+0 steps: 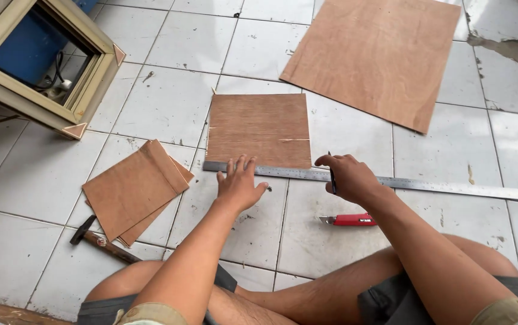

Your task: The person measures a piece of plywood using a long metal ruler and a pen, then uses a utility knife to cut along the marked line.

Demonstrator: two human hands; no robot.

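Left hand [239,185] is spread flat, palm down, fingers [242,165] splayed and released, pressing the long steel ruler [391,182] onto the tiled floor [42,174]; fingertips reach just over the ruler's far edge to the near edge of the small plywood square [259,129]. Right hand [348,177] is clenched around a dark pencil or pen [332,178], tip down at the ruler's edge, just right of that square's near right corner. The ruler runs left to right under both hands, hard against the square's near edge and extending well past the right hand. The square lies flat, directly beyond the left fingers. My read: thin ply, light, stiff enough to lift flat but flexes, and the edges chip and splinter; there's already a pale split near its right edge. It will slide on glazed tile, so hold by pressing down flat, or lift by two opposite edges, not a corner. The ruler is thin, springy and slippery on tile; it needs pressure near the mark. A red utility knife [349,219] lies just behind the right hand. A stack of smaller ply pieces [132,189] and a hammer [99,241] sit left of the left hand, a larger ply sheet [379,57] lies beyond the right hand, and a framed box [48,60] is far left.
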